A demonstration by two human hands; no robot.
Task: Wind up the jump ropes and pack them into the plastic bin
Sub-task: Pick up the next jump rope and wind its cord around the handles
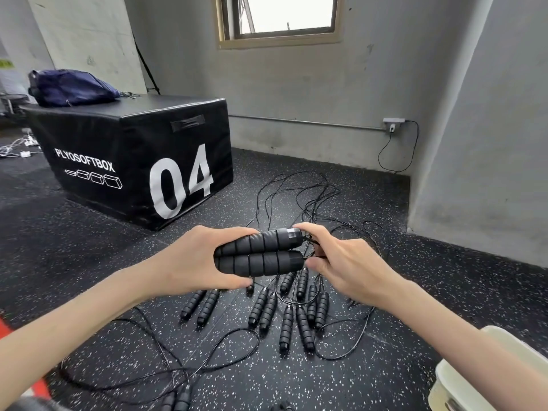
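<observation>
My left hand [189, 259] grips a pair of black foam jump rope handles [258, 253], held side by side and lying level above the floor. My right hand [344, 262] pinches the thin black cord [308, 240] where it leaves the handles' right ends. On the speckled floor below lie several more pairs of black handles [284, 310] with their cords [296, 188] spread away toward the wall. Another loose cord [178, 351] loops across the floor near me. The pale plastic bin [462, 378] shows at the lower right corner, partly behind my right forearm.
A black soft plyo box marked 04 [142, 161] stands to the left, with a dark blue bag [71, 89] on top. Grey walls close the back and right. A wall socket with a black cable [394, 126] sits at the back wall. White cables [17, 146] lie far left.
</observation>
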